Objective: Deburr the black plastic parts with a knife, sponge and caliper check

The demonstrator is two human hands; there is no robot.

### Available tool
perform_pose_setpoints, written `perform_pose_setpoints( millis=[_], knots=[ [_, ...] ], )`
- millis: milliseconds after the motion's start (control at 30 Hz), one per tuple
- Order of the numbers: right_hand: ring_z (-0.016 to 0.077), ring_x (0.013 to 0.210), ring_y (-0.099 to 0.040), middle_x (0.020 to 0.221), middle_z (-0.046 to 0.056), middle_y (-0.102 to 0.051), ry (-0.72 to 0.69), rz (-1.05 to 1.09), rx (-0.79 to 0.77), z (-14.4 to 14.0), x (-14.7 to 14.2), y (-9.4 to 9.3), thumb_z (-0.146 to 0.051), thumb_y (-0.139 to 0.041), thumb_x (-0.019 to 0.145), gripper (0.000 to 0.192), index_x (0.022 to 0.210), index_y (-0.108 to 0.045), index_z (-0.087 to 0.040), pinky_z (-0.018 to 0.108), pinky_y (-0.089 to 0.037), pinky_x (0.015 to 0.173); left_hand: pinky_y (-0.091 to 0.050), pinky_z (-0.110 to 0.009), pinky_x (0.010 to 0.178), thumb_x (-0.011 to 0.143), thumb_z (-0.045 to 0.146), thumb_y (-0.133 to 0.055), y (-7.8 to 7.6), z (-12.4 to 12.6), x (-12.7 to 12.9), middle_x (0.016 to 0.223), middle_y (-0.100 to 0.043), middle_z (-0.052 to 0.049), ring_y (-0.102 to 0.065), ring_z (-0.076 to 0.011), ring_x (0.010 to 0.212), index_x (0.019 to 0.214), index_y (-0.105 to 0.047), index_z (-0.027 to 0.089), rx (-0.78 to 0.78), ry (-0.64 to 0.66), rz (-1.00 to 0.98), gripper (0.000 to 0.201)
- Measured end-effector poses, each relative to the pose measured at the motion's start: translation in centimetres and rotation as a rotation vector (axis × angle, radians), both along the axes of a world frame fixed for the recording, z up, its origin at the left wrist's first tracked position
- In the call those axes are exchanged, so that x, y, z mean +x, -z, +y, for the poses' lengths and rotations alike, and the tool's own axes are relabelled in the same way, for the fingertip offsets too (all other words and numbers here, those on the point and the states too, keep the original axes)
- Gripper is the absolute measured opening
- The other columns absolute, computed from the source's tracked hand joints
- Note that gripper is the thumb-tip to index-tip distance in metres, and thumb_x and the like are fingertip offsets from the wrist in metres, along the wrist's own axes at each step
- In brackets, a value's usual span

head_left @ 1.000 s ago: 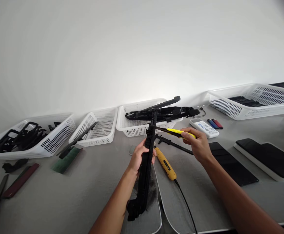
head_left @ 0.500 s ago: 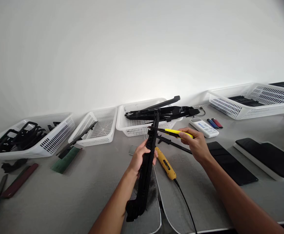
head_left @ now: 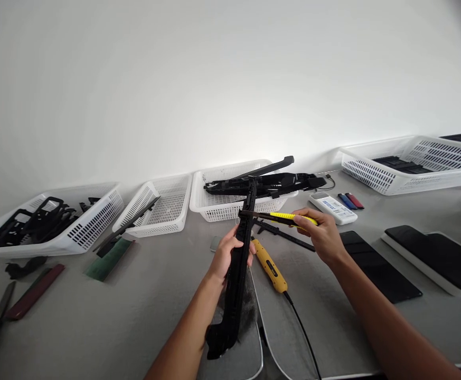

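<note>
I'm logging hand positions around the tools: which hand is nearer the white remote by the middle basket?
Right. The right hand, gripping the yellow knife, sits just in front of the white remote. The left hand, gripping the long black part, is farther off to the remote's left.

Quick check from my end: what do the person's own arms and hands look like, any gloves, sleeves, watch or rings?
Both arms are bare as far up as the view reaches: no sleeves show. The left hand and right hand wear no gloves. No watch, strap or bracelet shows at either wrist, and no ring is visible, though the fingers are small in this picture.
</note>
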State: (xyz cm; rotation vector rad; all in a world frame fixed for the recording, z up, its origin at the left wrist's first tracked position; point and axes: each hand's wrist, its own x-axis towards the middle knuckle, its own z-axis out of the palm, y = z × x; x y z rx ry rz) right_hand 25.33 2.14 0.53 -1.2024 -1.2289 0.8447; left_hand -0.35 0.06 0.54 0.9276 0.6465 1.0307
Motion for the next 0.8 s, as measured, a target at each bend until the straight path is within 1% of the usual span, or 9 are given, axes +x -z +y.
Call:
perform_pose_setpoints(
  millis=[133, 300, 400, 533, 567, 667, 700, 800],
  knots=[
    [0.0176, 0.065, -0.054, 0.075, 0.003, -0.065, 0.066, -0.027, 0.037, 0.01, -0.03, 0.02, -0.056, -0.081, 0.080, 0.035, 0.084, -0.080, -0.021, 0.030, -0.048, 0.057, -0.041, -0.025, 0.046, 0.077, 0.030, -0.062, -0.03, -0.03, -0.02, 0.070, -0.071, -0.001, -0.058, -0.0145, 0.045, 0.112, -0.059, 0.016, 0.011, -0.015, -0.003, 0.038],
    [0.0173, 0.065, -0.054, 0.074, 0.003, -0.065, 0.069, -0.017, 0.026, 0.14, 0.07, 0.19, -0.057, -0.082, 0.079, 0.037, 0.083, -0.079, -0.020, 0.029, -0.048, 0.058, -0.041, -0.025, 0.046, 0.077, 0.030, -0.062, 0.03, -0.08, 0.01, 0.070, -0.071, -0.001, -0.058, -0.0148, 0.045, 0.119, -0.057, 0.014, 0.012, -0.009, 0.000, 0.045],
    [0.0173, 0.065, -0.053, 0.072, 0.003, -0.064, 0.103, -0.002, 0.022, 0.34, 0.28, 0.41, -0.055, -0.081, 0.080, 0.035, 0.085, -0.079, -0.020, 0.028, -0.046, 0.056, -0.041, -0.026, 0.045, 0.076, 0.030, -0.062, 0.01, -0.19, 0.13, 0.069, -0.071, -0.001, -0.058, -0.0151, 0.045, 0.122, -0.055, 0.013, 0.000, 0.003, 0.009, 0.049],
    [0.0163, 0.063, -0.052, 0.071, 0.003, -0.063, 0.041, 0.058, -0.014, 0.57, 0.61, 0.61, -0.053, -0.083, 0.078, 0.033, 0.083, -0.078, -0.021, 0.027, -0.043, 0.053, -0.040, -0.026, 0.045, 0.077, 0.030, -0.062, -0.06, -0.26, 0.19, 0.070, -0.071, -0.001, -0.058, -0.0150, 0.045, 0.123, -0.055, 0.014, -0.006, 0.028, 0.001, 0.049],
    [0.0157, 0.062, -0.050, 0.070, 0.002, -0.062, 0.046, 0.068, -0.016, 0.61, 0.69, 0.61, -0.052, -0.083, 0.078, 0.032, 0.082, -0.078, -0.021, 0.027, -0.042, 0.053, -0.040, -0.026, 0.045, 0.077, 0.030, -0.062, -0.06, -0.25, 0.18, 0.070, -0.072, -0.001, -0.058, -0.0151, 0.045, 0.123, -0.055, 0.014, -0.005, 0.028, -0.003, 0.049],
    [0.0133, 0.058, -0.045, 0.066, 0.000, -0.059, 0.122, 0.106, 0.017, 0.65, 0.86, 0.49, -0.051, -0.082, 0.080, 0.031, 0.084, -0.078, -0.021, 0.026, -0.038, 0.051, -0.039, -0.026, 0.045, 0.076, 0.029, -0.062, -0.01, -0.19, 0.13, 0.070, -0.071, -0.001, -0.059, -0.0154, 0.045, 0.122, -0.054, 0.014, 0.000, 0.027, -0.009, 0.049],
    [0.0129, 0.058, -0.044, 0.067, 0.000, -0.058, 0.124, 0.123, 0.023, 0.64, 0.89, 0.43, -0.051, -0.082, 0.080, 0.030, 0.084, -0.077, -0.021, 0.026, -0.037, 0.051, -0.039, -0.026, 0.045, 0.076, 0.029, -0.062, 0.02, -0.17, 0.11, 0.070, -0.071, -0.001, -0.059, -0.0153, 0.044, 0.122, -0.054, 0.015, 0.003, 0.027, -0.012, 0.049],
    [0.0138, 0.062, -0.048, 0.075, 0.003, -0.064, 0.027, 0.143, -0.026, 0.58, 0.86, 0.30, -0.051, -0.085, 0.076, 0.032, 0.081, -0.077, -0.021, 0.026, -0.040, 0.053, -0.040, -0.026, 0.045, 0.077, 0.029, -0.061, 0.09, -0.14, 0.11, 0.070, -0.071, 0.000, -0.058, -0.0150, 0.044, 0.122, -0.055, 0.015, 0.009, 0.028, -0.019, 0.048]
  ],
)
